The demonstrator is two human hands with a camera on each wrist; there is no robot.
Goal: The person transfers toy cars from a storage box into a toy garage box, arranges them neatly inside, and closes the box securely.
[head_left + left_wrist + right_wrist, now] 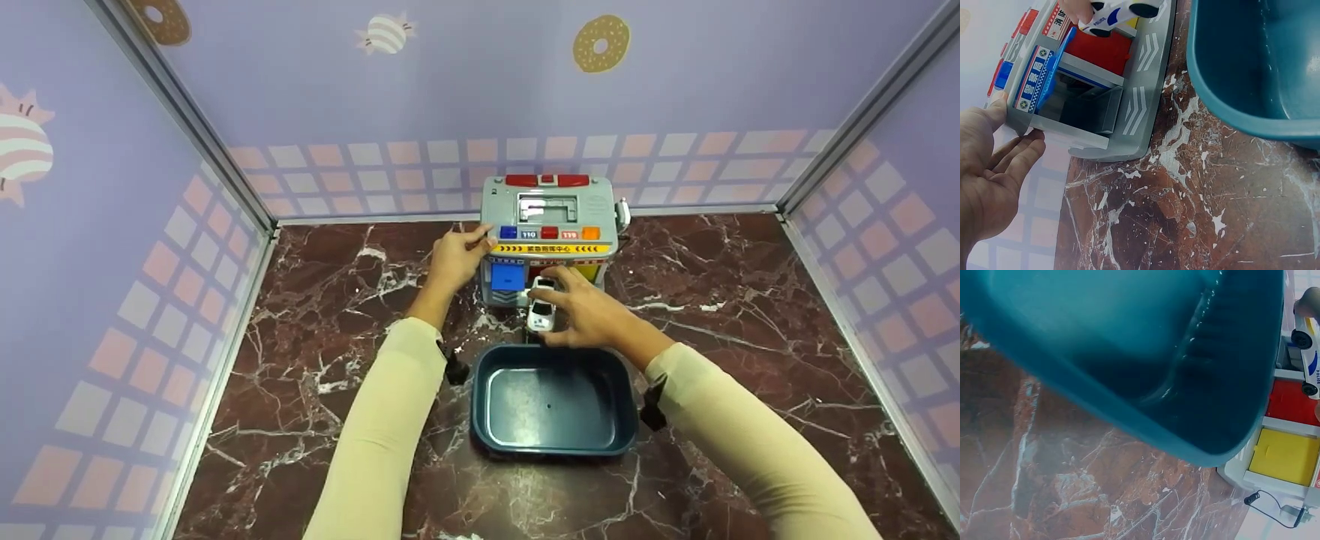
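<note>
A grey toy garage (547,214) with blue, red and yellow doors stands against the back wall. My left hand (456,259) grips its left edge, thumb at the roof corner and fingers against the side. The blue door (1057,67) is swung up, and a dark bay shows beneath it in the left wrist view. In front of the garage, my right hand (589,307) pinches a white toy police car (541,304) between thumb and fingers. The red door (1292,402) and yellow door (1283,457) are down in the right wrist view.
A dark teal plastic basin (480,405) sits on the marbled table (322,420) just in front of the garage, between my forearms. A white handset (622,215) hangs on the garage's right side. Patterned walls (420,97) enclose the table at the back and sides.
</note>
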